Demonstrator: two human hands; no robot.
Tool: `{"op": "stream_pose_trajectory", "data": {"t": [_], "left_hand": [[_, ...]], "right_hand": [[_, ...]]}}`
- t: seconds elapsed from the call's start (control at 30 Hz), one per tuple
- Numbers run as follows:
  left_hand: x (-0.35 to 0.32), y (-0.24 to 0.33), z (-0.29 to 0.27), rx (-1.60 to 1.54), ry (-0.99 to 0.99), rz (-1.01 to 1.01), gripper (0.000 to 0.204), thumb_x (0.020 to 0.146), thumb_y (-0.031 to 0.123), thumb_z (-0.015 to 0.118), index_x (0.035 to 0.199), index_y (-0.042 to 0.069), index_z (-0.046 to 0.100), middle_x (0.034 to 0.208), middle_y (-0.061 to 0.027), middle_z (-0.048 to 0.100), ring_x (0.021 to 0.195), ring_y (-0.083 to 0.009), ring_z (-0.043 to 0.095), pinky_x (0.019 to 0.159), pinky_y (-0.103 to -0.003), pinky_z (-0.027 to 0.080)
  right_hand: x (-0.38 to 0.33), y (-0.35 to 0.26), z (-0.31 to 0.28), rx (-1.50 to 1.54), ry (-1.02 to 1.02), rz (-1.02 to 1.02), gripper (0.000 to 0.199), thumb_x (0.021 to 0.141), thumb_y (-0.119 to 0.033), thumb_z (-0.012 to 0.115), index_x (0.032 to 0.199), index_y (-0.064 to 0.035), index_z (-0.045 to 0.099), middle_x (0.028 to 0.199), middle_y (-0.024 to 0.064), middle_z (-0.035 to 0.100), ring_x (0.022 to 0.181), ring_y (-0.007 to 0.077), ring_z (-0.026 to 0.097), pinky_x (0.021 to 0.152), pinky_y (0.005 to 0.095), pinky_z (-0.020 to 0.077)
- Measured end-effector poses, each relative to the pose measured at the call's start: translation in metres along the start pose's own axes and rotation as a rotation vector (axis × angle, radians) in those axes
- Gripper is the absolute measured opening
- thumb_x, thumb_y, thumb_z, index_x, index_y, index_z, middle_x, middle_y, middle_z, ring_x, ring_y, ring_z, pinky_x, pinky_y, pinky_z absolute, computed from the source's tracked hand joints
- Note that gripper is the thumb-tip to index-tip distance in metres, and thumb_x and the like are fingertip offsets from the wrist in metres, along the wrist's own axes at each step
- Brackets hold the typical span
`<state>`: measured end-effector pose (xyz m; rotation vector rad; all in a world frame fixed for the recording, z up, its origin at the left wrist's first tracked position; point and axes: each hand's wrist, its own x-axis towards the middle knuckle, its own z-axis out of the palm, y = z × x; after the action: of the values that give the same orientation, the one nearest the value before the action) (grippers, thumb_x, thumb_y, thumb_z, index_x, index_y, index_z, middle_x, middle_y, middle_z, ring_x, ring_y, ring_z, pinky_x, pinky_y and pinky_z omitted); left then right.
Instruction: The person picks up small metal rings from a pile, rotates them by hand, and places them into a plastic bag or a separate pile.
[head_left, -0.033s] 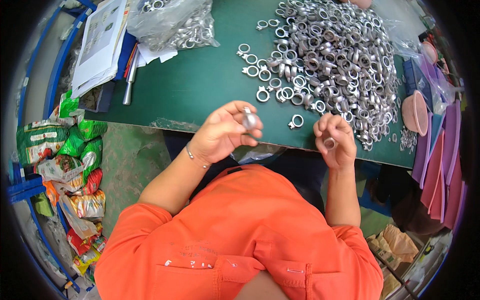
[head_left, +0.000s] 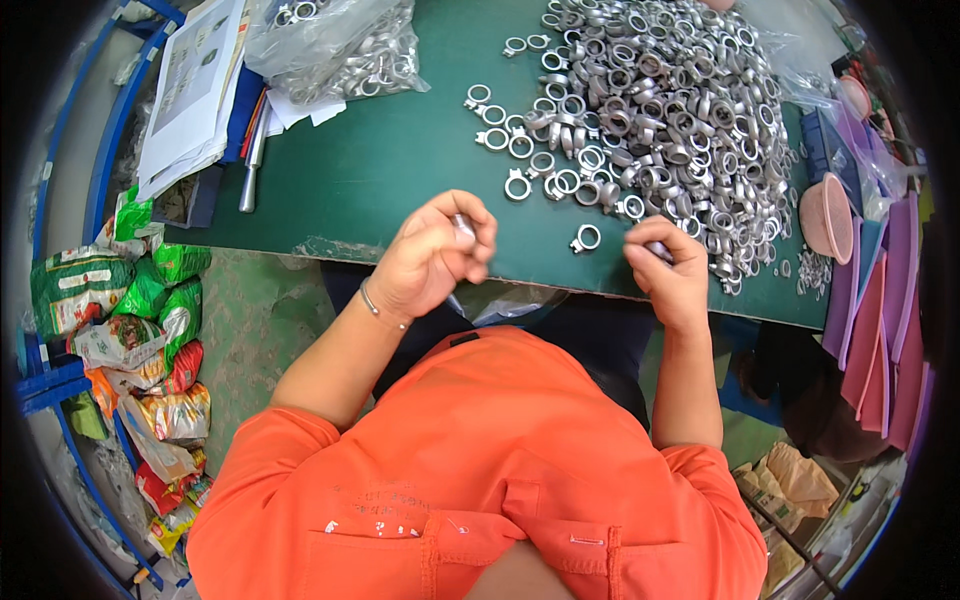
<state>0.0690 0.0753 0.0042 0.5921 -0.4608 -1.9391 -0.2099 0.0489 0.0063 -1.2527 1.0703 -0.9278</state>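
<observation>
My left hand (head_left: 430, 260) is closed around a small silver metal part (head_left: 463, 225), held just above the front edge of the green table (head_left: 400, 150). My right hand (head_left: 672, 275) pinches another small metal piece (head_left: 657, 246) at the near edge of a big pile of silver ring-shaped parts (head_left: 680, 110). One loose ring (head_left: 585, 238) lies on the table between my hands. Several more rings are scattered to the left of the pile.
A clear bag of ring parts (head_left: 340, 45), a stack of papers (head_left: 195, 85) and a metal rod (head_left: 250, 170) lie at the back left. A pink bowl (head_left: 825, 215) and pink and purple sheets (head_left: 880, 320) are at the right. Coloured packets (head_left: 130, 330) lie on the floor at the left.
Almost nothing differs. My left hand has curled a little tighter round its part, and my right hand sits slightly higher against the pile.
</observation>
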Motion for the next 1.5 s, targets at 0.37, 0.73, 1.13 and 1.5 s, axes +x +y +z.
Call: {"op": "stream_pose_trajectory", "data": {"t": [0.37,0.73,1.13,1.5], "left_hand": [[0.052,-0.014,0.004,1.761,0.218,0.549,0.022,0.072,0.016,0.072,0.085,0.005,0.057,0.076,-0.0072,0.051,0.064,-0.0235,0.054,0.059,-0.033,0.045],[0.036,-0.013,0.002,0.946,-0.001,0.106,0.013,0.082,0.013,0.066,0.083,0.005,0.055,0.088,-0.0029,0.055,0.072,-0.0113,0.049,0.055,-0.025,0.04],[0.014,-0.027,0.0,-0.12,-0.088,-0.238,0.017,0.092,0.019,0.052,0.103,0.007,0.053,0.104,-0.0124,0.058,0.087,-0.0164,0.058,0.065,-0.025,0.049],[0.012,-0.027,0.008,-0.022,-0.057,-0.223,0.013,0.087,0.005,0.05,0.099,0.004,0.054,0.104,-0.0177,0.058,0.097,-0.0275,0.06,0.072,-0.032,0.055]], "right_hand": [[0.001,0.0,0.024,-0.826,-0.01,-0.23,0.028,0.069,-0.009,0.072,0.095,-0.006,0.061,0.076,0.0071,0.054,0.066,0.0231,0.056,0.058,0.0322,0.0449],[-0.009,0.023,0.016,0.051,-0.108,-0.17,0.028,0.075,-0.01,0.07,0.1,-0.0009,0.06,0.075,0.0032,0.054,0.058,0.008,0.047,0.045,0.0196,0.0342],[0.005,0.001,0.01,0.831,-0.183,0.131,0.02,0.093,-0.018,0.05,0.108,-0.0039,0.051,0.075,0.0074,0.053,0.055,0.0104,0.046,0.036,0.0172,0.03],[-0.007,0.0,0.044,-0.105,0.037,-0.128,0.029,0.078,-0.004,0.068,0.104,-0.0042,0.055,0.078,-0.0025,0.056,0.062,0.0023,0.049,0.053,0.0175,0.0411]]}}
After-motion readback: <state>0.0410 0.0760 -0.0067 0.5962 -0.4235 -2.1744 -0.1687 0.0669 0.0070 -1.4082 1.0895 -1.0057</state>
